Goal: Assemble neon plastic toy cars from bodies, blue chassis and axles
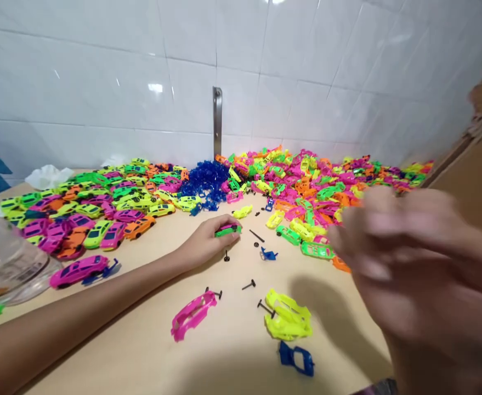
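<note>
My left hand (205, 241) rests on the table, its fingers wrapped round a small green and pink toy car (226, 231). Raised close to the camera on the right, my right hand (409, 263) is smeared by motion; whether it holds anything cannot be made out. Black wheel axles (249, 285) lie scattered in front of the left hand, along with a blue plastic insert (268, 254). Nearer to me are a pink car shell (193, 314), a yellow car shell (289, 321) with an axle against it, and another blue insert (297, 359).
Many toy cars (113, 235) crowd the table's left side. A blue heap of plastic parts (208, 178) and a bright pile of car shells (294, 181) lie by the tiled wall. A clear plastic container (14, 269) stands left; a cardboard box (471, 164) rises right.
</note>
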Demonstrator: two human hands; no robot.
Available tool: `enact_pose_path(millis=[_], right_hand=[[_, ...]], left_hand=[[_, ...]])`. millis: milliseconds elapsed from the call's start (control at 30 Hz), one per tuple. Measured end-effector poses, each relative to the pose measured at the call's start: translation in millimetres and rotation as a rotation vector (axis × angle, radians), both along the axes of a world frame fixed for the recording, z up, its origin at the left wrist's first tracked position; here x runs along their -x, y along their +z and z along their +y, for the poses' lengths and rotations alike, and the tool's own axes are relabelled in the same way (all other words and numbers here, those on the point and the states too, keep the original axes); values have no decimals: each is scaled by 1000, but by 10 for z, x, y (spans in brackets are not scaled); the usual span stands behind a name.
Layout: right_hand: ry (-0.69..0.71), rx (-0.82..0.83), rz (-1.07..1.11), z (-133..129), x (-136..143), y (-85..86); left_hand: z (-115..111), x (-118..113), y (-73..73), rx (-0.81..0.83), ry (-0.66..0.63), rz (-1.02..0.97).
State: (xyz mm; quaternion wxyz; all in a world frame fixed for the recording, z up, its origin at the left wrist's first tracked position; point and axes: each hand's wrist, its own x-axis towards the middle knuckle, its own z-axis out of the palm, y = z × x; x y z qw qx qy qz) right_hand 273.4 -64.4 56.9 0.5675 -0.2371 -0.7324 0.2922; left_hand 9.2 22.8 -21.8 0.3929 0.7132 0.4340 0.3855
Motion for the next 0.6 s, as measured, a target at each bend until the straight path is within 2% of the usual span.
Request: enact_pose_path(millis=[33, 100, 167, 233, 300, 433, 600], right_hand=[[-2, -39, 82, 220, 141, 114], [-70, 33, -67, 692, 365, 206], [-252, 6, -420, 1176, 500, 152], [-491, -62, -988, 1608, 570, 34], [-572, -52, -1155, 1935, 619, -83], [-654, -62, -1292, 2247, 755, -267], [-668, -95, -1262, 2261, 837, -410]], left_hand=[[1, 0, -7, -6, 3, -4], [-3, -2, -16, -13, 5, -18], [-11, -2, -24, -14, -1, -33], [-18, 1, -32, -15, -1, -49], [-21, 6, -40, -17, -14, -55], [-23, 8, -47, -7, -7, -69], [-25, -1, -59, 14, -24, -106]])
